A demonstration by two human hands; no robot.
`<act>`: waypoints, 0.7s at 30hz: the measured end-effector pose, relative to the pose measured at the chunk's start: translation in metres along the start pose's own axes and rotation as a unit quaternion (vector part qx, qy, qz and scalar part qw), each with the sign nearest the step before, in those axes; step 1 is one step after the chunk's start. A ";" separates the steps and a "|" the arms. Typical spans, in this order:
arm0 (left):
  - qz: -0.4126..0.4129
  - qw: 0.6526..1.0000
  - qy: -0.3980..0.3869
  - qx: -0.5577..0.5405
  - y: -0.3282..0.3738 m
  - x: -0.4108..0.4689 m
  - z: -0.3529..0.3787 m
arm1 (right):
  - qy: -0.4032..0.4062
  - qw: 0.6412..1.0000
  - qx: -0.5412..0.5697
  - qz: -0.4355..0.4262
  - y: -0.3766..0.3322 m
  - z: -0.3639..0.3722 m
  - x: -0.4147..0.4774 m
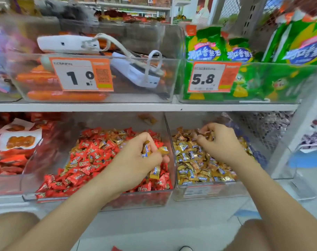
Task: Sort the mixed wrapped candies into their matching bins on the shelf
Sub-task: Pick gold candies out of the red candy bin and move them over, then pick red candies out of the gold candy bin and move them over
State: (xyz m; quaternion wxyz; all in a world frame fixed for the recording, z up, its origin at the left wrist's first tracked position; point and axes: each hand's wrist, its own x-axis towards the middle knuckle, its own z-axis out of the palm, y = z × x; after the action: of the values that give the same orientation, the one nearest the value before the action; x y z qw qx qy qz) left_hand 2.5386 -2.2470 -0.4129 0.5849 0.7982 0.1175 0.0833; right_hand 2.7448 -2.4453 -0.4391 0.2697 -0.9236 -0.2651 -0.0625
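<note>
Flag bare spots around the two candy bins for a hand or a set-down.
Free: the back of the red-candy bin behind its pile, and the pale surface before both bins. Crowded: the gold-candy bin, heaped with gold candies under the right hand.

Price tag 1: an orange-and-white paper price tag (81, 74) on the front wall of the clear plastic bin of orange sausages (128, 94), at 10 o'clock in the view. It reads "1.0" in large black digits. Its small print is blurred.

Price tag 2: a matching orange-and-white price tag (213, 77) on the clear plastic bin of green packets (280, 98), at 2 o'clock. It reads "5.8".

Green-and-yellow snack packets (204, 46), at 1 o'clock: white characters on a blue band read "润口香甜王".

Red wrapped candies (92, 154) and gold wrapped candies (195, 160), at 6 o'clock: the wrapper print is too small to read.
</note>
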 end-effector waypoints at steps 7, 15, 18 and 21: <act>0.116 0.986 0.006 0.118 0.041 0.023 0.069 | -0.158 0.975 -0.114 -0.109 0.068 0.014 -0.002; 0.121 0.942 0.023 0.313 0.015 0.103 0.140 | -0.006 0.996 -0.052 -0.076 0.099 -0.007 -0.008; 0.094 0.917 -0.064 0.383 0.005 0.125 0.149 | 0.073 0.995 0.036 -0.051 0.096 -0.024 -0.016; 0.044 0.839 -0.175 0.514 0.008 0.123 0.150 | 0.070 0.993 0.089 -0.011 0.081 -0.034 -0.029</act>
State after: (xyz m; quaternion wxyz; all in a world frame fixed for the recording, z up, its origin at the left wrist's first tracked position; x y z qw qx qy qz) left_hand 2.6978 -2.3514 -0.4516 0.0973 0.9897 0.0033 -0.1045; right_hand 2.7637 -2.5345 -0.4552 0.3682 -0.8864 -0.2598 -0.1062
